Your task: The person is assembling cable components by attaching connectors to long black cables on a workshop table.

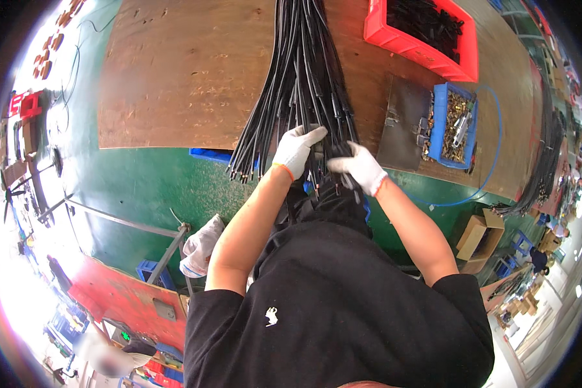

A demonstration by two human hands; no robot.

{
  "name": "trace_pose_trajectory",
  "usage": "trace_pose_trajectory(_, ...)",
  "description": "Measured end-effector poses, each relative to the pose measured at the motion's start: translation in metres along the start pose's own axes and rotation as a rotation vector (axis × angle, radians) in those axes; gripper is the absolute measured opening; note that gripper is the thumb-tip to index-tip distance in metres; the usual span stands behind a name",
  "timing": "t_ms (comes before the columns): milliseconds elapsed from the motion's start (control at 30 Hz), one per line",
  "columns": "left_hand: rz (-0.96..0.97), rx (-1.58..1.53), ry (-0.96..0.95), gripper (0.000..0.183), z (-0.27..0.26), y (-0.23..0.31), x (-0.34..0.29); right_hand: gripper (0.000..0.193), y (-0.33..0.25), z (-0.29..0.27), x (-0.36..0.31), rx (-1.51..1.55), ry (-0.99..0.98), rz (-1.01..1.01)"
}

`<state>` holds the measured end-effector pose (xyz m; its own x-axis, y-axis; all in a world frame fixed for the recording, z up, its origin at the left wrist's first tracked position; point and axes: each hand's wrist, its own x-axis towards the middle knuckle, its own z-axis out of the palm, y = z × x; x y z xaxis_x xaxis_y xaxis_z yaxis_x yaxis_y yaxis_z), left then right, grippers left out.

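A thick bundle of black cables point(299, 71) runs down the table and fans out over its near edge, with several stripped, lighter ends hanging free. My left hand point(293, 152), in a white glove with an orange cuff, is closed around some of the cables near their ends. Beside it on the right, my right hand point(366, 170), gloved the same way, is at other cable ends. Its fingers are smeared by motion, so I cannot make out its grip. Below the hands, the cable ends hang in front of my dark clothing.
The brown wooden table point(181, 71) bears a red bin point(420, 46) of black parts at the far right. Nearer stands a blue tray point(441, 123) of small brass-coloured pieces, beside a dark metal plate point(404, 123). A blue hose point(500, 129) loops off the edge. A cardboard box point(475, 236) lies lower right.
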<state>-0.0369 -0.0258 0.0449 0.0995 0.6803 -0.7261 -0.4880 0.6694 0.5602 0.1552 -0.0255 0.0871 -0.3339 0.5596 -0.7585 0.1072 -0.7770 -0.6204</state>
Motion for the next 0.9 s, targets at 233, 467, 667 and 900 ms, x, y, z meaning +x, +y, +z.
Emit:
trace_pose_trajectory(233, -0.042, 0.023, 0.033, 0.030, -0.029, 0.013, -0.012, 0.029, -0.055, 0.017, 0.117, -0.113, 0.210, -0.162)
trace_pose_trajectory(467, -0.055, -0.143, -0.049, 0.029, -0.021, 0.019, -0.015, 0.037, -0.067, 0.026, 0.145, -0.296, 0.576, -0.368)
trace_pose_trajectory(667, -0.015, -0.104, -0.055, 0.021, -0.010, 0.010, -0.009, 0.045, -0.050, 0.032, 0.132, -0.137, 0.770, -0.417)
trace_pose_trajectory(900, -0.034, -0.161, -0.012, 0.017, -0.024, 0.006, -0.005, 0.029, -0.051, -0.014, 0.081, 0.181, 0.313, -0.297)
